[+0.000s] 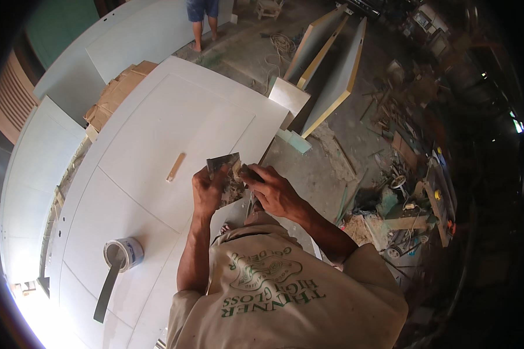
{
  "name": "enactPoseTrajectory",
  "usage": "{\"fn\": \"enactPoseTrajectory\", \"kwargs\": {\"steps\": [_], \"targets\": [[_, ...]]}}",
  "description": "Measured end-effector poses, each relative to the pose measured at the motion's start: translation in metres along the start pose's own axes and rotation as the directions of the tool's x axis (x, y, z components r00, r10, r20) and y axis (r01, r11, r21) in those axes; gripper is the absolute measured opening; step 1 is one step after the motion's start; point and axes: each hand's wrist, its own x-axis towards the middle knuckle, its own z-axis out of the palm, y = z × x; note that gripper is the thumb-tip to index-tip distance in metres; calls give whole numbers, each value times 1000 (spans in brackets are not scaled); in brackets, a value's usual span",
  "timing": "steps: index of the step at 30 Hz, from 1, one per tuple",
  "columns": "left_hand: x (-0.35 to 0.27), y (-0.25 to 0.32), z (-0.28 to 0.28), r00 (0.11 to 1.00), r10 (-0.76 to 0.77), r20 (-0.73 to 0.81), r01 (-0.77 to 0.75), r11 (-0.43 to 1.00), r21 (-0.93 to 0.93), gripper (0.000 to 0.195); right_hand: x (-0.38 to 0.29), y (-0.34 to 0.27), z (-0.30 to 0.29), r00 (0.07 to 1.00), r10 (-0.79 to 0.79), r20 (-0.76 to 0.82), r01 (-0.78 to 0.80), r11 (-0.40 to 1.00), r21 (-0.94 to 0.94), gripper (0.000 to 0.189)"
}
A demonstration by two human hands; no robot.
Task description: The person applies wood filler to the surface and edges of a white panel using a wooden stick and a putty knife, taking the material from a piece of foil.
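In my left hand (208, 189) is a flat, stained plate (232, 192), probably a scraper or putty board, with a dark straight far edge. My right hand (275, 189) grips a small dark-handled tool (252, 173) against the plate's right side; its working end is hard to make out. Both hands are above the near edge of a white grooved panel (157, 118), likely a door. Lying on the panel is a short wooden stick (176, 166). An uncovered metal can (133, 253) also rests there, a dark flat strip (107, 294) leaning out of it.
Beyond the panel's left side are folded cardboard (118, 94) and another white panel (43, 174). Yellow-edged panels (332, 104) stand at upper right. A coiled cord (283, 42) and scattered scrap (401, 218) cover parts of the floor. A person's bare legs (203, 30) show at the top.
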Motion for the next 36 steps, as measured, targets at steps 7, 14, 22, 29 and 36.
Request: {"fn": "enactPoseTrajectory", "kwargs": {"steps": [7,14,22,29,36], "targets": [[-4,12,5,1000,7,-1,-7,999,42,25,5,-3,0,998,16,-57,-13,998,64,40],[-13,22,5,997,73,-5,-72,990,120,25,7,-4,-14,999,15,-40,-11,996,86,39],[-4,15,-7,953,-250,169,298,863,-408,25,7,11,-14,986,-93,-136,127,956,264,43],[-4,-7,-5,947,-259,191,321,721,-614,29,-6,18,16,999,33,11,-35,891,453,45],[2,-1,-8,987,-153,49,160,933,-322,24,-7,5,-13,998,35,-46,-31,996,82,41]]}}
